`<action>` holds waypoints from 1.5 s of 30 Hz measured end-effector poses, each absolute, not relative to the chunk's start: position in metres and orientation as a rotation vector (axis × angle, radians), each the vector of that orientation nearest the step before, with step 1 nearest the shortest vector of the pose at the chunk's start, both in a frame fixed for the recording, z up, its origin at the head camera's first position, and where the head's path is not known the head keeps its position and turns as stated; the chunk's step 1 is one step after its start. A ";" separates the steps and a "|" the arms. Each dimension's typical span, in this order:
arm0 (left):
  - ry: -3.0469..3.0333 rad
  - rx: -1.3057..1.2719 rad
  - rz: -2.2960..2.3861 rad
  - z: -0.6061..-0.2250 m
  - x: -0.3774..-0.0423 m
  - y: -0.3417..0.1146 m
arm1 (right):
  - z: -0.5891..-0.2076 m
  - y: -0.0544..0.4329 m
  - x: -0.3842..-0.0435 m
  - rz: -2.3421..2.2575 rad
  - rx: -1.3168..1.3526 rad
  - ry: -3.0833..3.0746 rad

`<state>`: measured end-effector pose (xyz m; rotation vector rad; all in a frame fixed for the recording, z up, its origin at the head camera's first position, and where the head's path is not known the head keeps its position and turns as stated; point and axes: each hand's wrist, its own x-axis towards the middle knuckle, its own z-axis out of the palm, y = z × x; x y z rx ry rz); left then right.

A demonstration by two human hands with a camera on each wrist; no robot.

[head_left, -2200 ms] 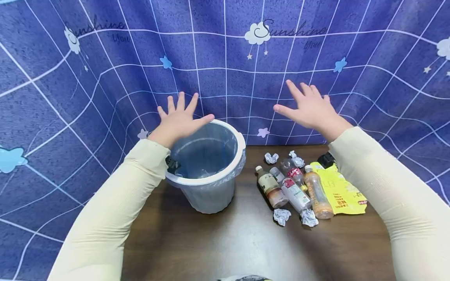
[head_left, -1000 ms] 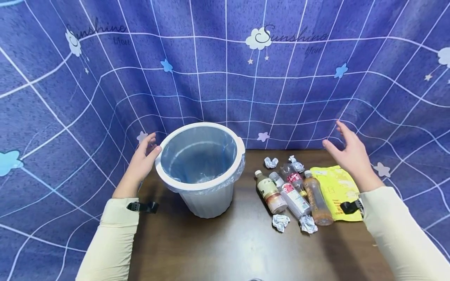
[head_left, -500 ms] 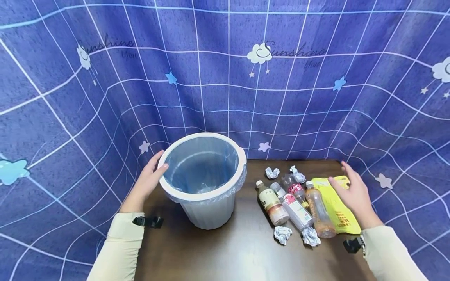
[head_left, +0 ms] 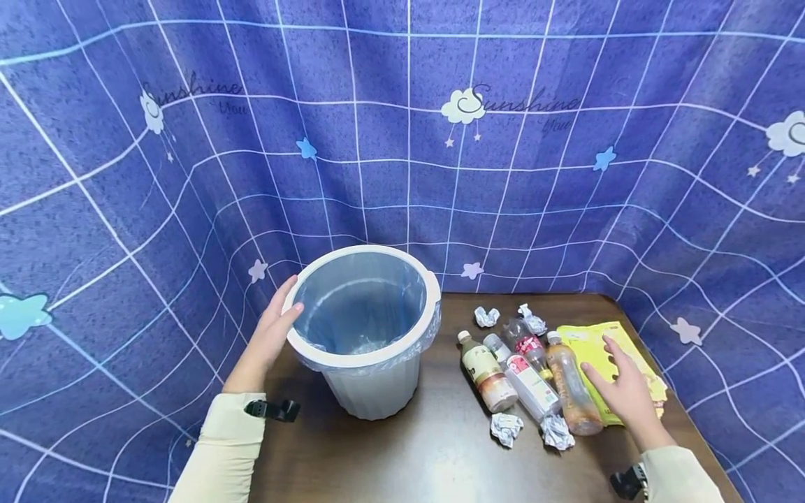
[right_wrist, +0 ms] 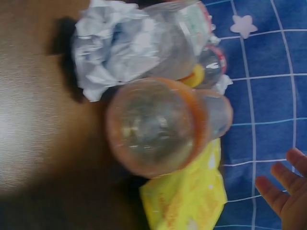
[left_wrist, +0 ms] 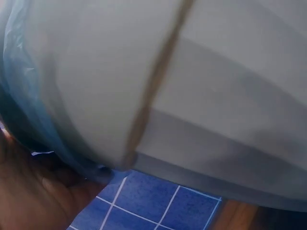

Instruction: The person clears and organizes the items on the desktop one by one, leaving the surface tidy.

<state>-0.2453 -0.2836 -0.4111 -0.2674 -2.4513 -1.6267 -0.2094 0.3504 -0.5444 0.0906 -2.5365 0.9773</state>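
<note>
My left hand (head_left: 270, 337) grips the rim of a pale grey trash can (head_left: 375, 388) in the head view, thumb over the lip and fingers outside. The left wrist view shows that hand (left_wrist: 38, 196) close under the clear liner (left_wrist: 29, 72), against the ribbed wall. My right hand (head_left: 624, 391) holds nothing; its spread fingers hover over a yellow plastic bag (head_left: 594, 349), next to an orange-tinted bottle (head_left: 569, 388). The right wrist view has the orange-tinted bottle's base (right_wrist: 153, 127) foremost, and my right hand's fingers (right_wrist: 273, 194) at the lower right.
Left of the orange-tinted bottle lie a pink-labelled bottle (head_left: 531, 384), a red-labelled one (head_left: 528, 346) and a brown-and-cream one (head_left: 487, 377). Crumpled paper balls (head_left: 506, 428) lie around them. Blue grid curtain (head_left: 402, 140) encloses the brown table (head_left: 390, 461).
Both raised hands have come down and apart. My left hand has moved onto the trash can's rim, and my right has lowered over the yellow bag. The head view has tilted up.
</note>
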 end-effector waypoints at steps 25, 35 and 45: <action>-2.460 -0.292 -1.561 -0.416 -0.244 -0.295 | -0.588 0.341 -0.216 0.875 0.037 -2.987; -2.760 -0.244 -1.038 -0.401 -0.242 -0.292 | -0.567 0.344 -0.219 0.890 0.013 -2.865; -2.806 -0.281 -0.926 -0.400 -0.241 -0.292 | -0.500 0.315 -0.260 0.873 0.090 -2.710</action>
